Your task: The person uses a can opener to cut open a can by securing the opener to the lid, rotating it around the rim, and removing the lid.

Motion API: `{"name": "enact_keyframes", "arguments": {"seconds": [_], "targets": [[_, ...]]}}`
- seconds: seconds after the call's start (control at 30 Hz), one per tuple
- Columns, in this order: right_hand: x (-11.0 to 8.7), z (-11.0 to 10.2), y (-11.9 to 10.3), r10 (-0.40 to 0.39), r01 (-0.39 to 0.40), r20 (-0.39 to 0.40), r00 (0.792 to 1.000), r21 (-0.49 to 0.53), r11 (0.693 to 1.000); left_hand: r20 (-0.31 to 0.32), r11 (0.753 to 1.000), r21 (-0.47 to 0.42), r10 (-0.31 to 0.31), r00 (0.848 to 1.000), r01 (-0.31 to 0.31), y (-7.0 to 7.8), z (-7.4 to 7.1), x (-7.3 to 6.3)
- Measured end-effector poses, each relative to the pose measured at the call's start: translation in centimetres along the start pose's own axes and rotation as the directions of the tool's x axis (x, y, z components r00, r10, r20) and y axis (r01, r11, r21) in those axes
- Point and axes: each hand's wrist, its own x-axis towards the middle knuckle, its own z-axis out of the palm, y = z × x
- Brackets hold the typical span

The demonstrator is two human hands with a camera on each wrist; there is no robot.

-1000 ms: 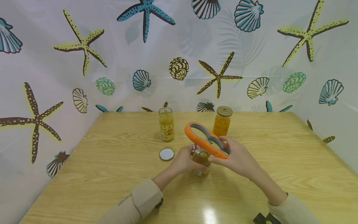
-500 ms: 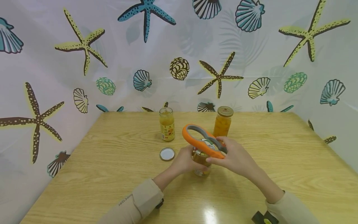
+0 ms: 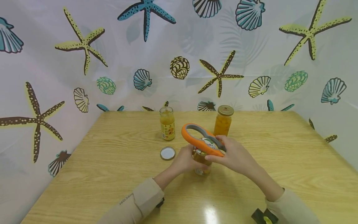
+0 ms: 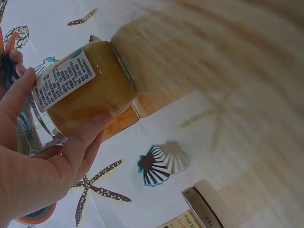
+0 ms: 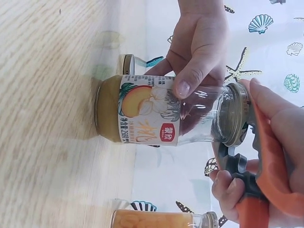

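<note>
My left hand [image 3: 183, 160] grips the body of a glass jar [image 5: 152, 109] with a peach label, which stands upright on the table. My right hand [image 3: 236, 155] holds an orange and grey jar opener [image 3: 205, 149] by its handles at the top of that jar. In the right wrist view the opener's grey inner edge lies against the jar's lid [image 5: 238, 114]. From the left wrist, the jar's white text label [image 4: 66, 78] shows beside my fingers. The opener and my hands cover parts of the lid and jar in the head view.
An uncapped jar of yellow fruit [image 3: 167, 129] stands at the back left. In front of it a loose lid [image 3: 167, 153] lies with its white inside up. A capped jar of orange fruit [image 3: 222, 124] stands behind my right hand. Patterned cloth [image 3: 156, 56] hangs behind the wooden table [image 3: 112, 161].
My right hand and the jar opener have shifted slightly to the left over the jar's top, mostly in the first half second. My left hand keeps its grip on the jar.
</note>
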Motion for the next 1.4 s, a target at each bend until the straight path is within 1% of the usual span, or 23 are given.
{"name": "enact_keyframes", "arguments": {"seconds": [0.2, 0.53, 0.8, 1.1, 1.4], "targets": [[0.0, -0.1, -0.4, -0.029, 0.029, 0.001, 1.0, -0.017, 0.999, -0.004, 1.0, -0.02, 0.013, 1.0, -0.013, 0.0, 0.1, 0.1], [-0.4, -0.1, -0.9, 0.02, -0.019, 0.027, 0.999, -0.023, 1.0, -0.011, 1.0, -0.012, 0.013, 1.0, -0.013, 0.0, 0.2, 0.1], [-0.4, -0.2, -1.6, 0.044, -0.041, 0.048, 0.998, -0.058, 0.998, -0.014, 1.0, 0.0, 0.008, 1.0, -0.008, 0.1, 0.2, 0.1], [-0.4, -0.1, -2.3, 0.076, -0.072, 0.032, 0.997, -0.103, 0.992, -0.013, 0.999, 0.023, 0.025, 1.0, -0.025, 0.4, 0.2, 0.0], [-0.2, 0.2, -2.7, 0.086, -0.083, 0.015, 0.996, -0.112, 0.99, -0.025, 0.999, 0.039, 0.029, 0.999, -0.028, 0.4, 0.1, -0.1]]}}
